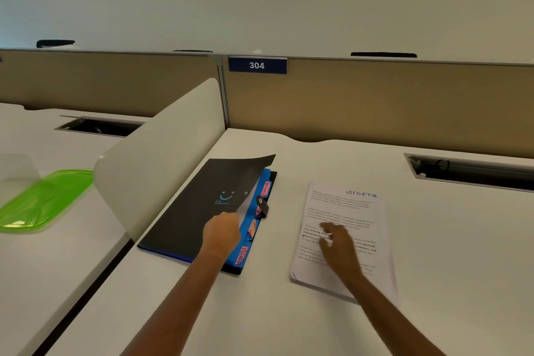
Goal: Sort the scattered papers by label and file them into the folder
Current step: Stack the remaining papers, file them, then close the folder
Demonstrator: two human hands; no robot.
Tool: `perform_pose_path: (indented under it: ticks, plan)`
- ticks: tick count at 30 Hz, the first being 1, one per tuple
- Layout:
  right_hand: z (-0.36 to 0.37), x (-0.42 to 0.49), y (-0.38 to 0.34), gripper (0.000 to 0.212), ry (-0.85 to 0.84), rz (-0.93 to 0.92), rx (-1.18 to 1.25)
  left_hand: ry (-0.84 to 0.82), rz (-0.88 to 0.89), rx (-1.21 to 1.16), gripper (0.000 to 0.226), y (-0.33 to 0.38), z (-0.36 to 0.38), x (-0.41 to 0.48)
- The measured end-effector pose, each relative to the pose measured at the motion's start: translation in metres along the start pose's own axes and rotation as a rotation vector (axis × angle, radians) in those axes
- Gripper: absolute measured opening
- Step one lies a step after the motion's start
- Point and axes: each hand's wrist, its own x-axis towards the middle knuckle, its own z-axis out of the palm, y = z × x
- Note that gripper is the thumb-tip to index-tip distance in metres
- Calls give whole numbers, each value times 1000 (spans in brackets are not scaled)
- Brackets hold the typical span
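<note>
black folder point(202, 205) half-open, paper stack point(346, 211) just right

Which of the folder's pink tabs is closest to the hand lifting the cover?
The pink tab marked Sports, at the folder's near corner, just below the left hand. The other readable pink tab sits at the far end, under the raised cover.

light: soft, even, dim-warm | shadows: faint | blur: right hand point(336, 243) smeared | edges: wide-angle bowed

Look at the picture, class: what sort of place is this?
Probably a shared office or study hall: tan fabric partition panels carry a blue number plate reading 304, and a curved white divider separates the white desks, each with a cable slot.
</note>
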Motion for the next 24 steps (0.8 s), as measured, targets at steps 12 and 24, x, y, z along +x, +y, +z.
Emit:
perform_pose_path:
  ticks: [12,24]
  plan:
    - [92,-10,-73,34,-377,7,28,6,-16,152,32,13,24,-3]
    - [93,-3,-86,29,-418,94,126,-18,68,183,23,9,4,2]
